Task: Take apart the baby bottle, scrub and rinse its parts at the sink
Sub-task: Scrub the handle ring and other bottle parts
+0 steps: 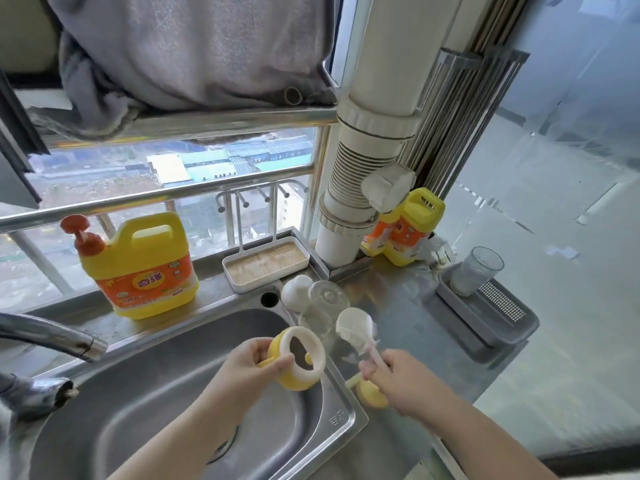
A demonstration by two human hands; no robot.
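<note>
The left hand (249, 365) holds the yellow bottle collar (298, 362) over the right edge of the sink (166, 403), its fingers (278, 362) curled round the near side with the thumb across a yellow handle; the collar's cream ring faces up and toward the camera; the right hand (398, 382) grips the pale handle of the bottle brush (356, 329), fingers closed round it, the brush head raised just right of the collar and apart from it; under that hand a second yellow piece (372, 396) lies on the steel table (415, 306) beside the sink rim, partly hidden, so what it is I cannot tell; just behind the collar the clear bottle body (323, 308) stands on the table, and the white cap (296, 292) sits touching it on its left; behind these a white tray (266, 263) rests by the window rail; a yellow detergent jug (145, 268) with an orange pump stands at the sink's back left corner; a second yellow jug (407, 233) stands by the white pipe (367, 168); to the right a grey drainer basket (491, 313) carries a clear tumbler (476, 271); the tap (52, 336) reaches in from the left
</note>
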